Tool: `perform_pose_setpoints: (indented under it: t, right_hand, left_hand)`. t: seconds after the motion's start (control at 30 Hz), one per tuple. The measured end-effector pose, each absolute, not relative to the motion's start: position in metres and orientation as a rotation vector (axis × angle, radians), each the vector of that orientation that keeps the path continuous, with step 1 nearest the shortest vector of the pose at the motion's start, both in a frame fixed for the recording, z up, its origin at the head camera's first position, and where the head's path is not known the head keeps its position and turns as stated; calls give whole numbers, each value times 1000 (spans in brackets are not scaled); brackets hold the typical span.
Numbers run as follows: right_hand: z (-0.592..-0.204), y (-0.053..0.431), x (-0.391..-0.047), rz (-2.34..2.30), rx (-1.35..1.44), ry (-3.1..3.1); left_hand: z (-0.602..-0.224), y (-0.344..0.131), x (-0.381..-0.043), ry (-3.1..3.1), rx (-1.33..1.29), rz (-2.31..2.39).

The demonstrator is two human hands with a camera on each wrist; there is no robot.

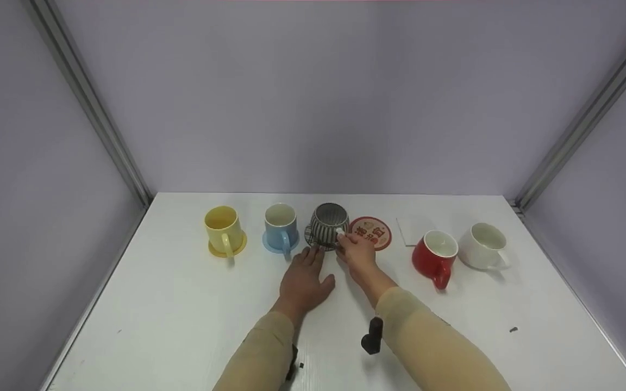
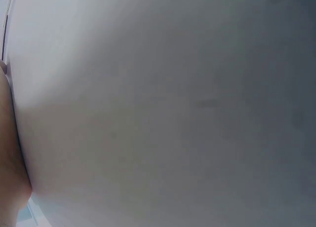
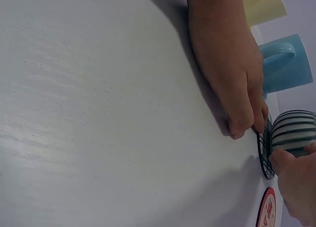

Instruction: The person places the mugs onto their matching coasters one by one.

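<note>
My right hand (image 1: 357,252) grips the handle of a dark-striped mug (image 1: 328,224). The mug is over a black-and-white patterned coaster (image 1: 308,235), which shows around its lower edge. My left hand (image 1: 305,279) lies flat on the table, fingers stretched forward with their tips at the coaster's near edge. In the right wrist view the left fingers touch the coaster (image 3: 264,150) beside the striped mug (image 3: 294,131). Only a strip of the left hand (image 2: 10,153) shows in the left wrist view.
Left of the striped mug stand a blue mug (image 1: 280,225) on a blue coaster and a yellow mug (image 1: 223,228) on a yellow coaster. To the right lie a red coaster (image 1: 381,233) and a white square coaster (image 1: 412,231), then a red mug (image 1: 431,258) and a white mug (image 1: 481,247).
</note>
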State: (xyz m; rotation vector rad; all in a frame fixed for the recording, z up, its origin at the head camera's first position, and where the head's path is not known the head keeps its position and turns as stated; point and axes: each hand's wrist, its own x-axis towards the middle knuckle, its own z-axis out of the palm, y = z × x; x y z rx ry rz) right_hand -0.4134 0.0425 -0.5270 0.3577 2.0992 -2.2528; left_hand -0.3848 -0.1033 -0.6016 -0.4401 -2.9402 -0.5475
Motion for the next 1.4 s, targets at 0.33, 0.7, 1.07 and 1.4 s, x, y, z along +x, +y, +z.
perform_pose_setpoints:
  t: [0.33,0.7,1.07,1.4]
  right_hand:
    - [-531,41,-412,-2213,352,2128]
    - [-535,43,-412,-2206,320,2145]
    - [-537,43,-413,-2141,267,2208]
    - [-536,43,-413,-2146,284,2172]
  left_hand:
    - [-597,-104,-379,-2907,-443,-616]
    - [-597,-102,-378,-2900,-450,-615]
    - [-606,-102,-383,-2885,-452,-576]
    - [-605,-99,-383,-2905,-463,-562]
